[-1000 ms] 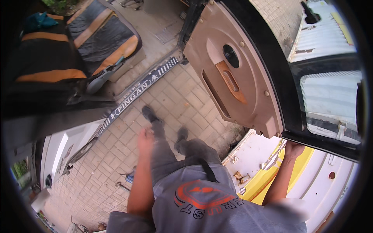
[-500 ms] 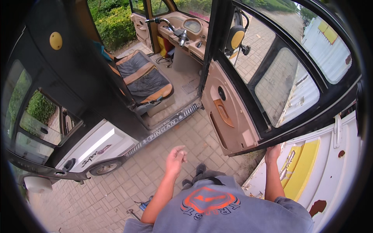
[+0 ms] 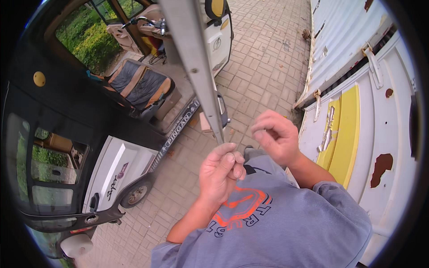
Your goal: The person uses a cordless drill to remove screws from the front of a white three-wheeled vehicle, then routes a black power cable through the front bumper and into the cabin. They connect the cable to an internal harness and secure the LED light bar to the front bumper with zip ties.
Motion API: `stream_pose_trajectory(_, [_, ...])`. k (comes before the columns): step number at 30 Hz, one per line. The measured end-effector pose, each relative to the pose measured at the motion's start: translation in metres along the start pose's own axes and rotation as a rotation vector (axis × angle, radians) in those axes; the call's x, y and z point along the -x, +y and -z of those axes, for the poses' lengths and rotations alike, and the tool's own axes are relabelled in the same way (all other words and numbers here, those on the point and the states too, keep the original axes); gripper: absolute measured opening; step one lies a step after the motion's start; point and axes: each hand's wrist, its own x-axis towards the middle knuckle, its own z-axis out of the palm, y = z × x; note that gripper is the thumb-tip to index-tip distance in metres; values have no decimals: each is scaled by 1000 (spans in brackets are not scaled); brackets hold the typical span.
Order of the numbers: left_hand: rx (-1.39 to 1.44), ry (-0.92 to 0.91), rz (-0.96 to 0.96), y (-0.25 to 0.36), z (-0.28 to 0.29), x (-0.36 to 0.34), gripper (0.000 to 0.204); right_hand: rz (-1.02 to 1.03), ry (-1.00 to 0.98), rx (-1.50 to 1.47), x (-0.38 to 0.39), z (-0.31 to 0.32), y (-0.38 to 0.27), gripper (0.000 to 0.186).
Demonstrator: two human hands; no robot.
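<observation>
My left hand point(image 3: 221, 169) is in front of my shirt, its thumb and fingers drawn together; anything between them is hidden. Just beyond its fingertips ends the vehicle's door point(image 3: 193, 67), which stands out edge-on as a long grey strip. Whether the fingers touch it, I cannot tell. My right hand point(image 3: 279, 139) is raised to the right of the door, fingers loosely bent and thumb apart, with nothing visible in it. The black and white three-wheeled vehicle point(image 3: 120, 167) stands at the left. Through its doorway show a worn black and tan seat point(image 3: 140, 85) and a handlebar point(image 3: 152, 22).
Brick paving point(image 3: 263, 58) lies between the vehicle and a white, rust-marked metal panel point(image 3: 384, 129) with a yellow strip point(image 3: 344, 134) on my right. A rear wheel point(image 3: 136, 195) is at the left. Green hedges point(image 3: 89, 33) show beyond the vehicle.
My right hand has let go of the door's lower edge and come up in front of me. My left hand has moved right and closer. The door now appears edge-on.
</observation>
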Motion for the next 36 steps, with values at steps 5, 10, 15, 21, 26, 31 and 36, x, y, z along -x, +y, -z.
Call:
stream_pose_trajectory(5, [-50, 26, -13, -13, -28, -33, 20, 256, -107, 142, -18, 13, -5, 15])
stream_pose_trajectory(10, [-228, 145, -102, -35, -49, -95, 16, 256, 0, 195, -44, 59, 28, 15])
stream_pose_trajectory(15, [-334, 172, -154, -71, -75, -182, 11, 209, 62, 214, -86, 129, 67, 13])
stream_pose_trajectory(21, [-427, 187, -162, -121, -107, -294, 11, 186, 99, 321, -140, 232, 110, 11])
stream_pose_trajectory(26, [-473, 194, -130, -145, -131, -378, 11, 210, 152, 468, -185, 295, 140, 12])
stream_pose_trajectory(31, [-473, 142, -58, -157, -137, -466, 13, 214, 199, 577, -231, 342, 181, 14])
stream_pose_trajectory(36, [-447, 119, 60, -159, -132, -568, 14, 200, 227, 759, -296, 379, 233, 15])
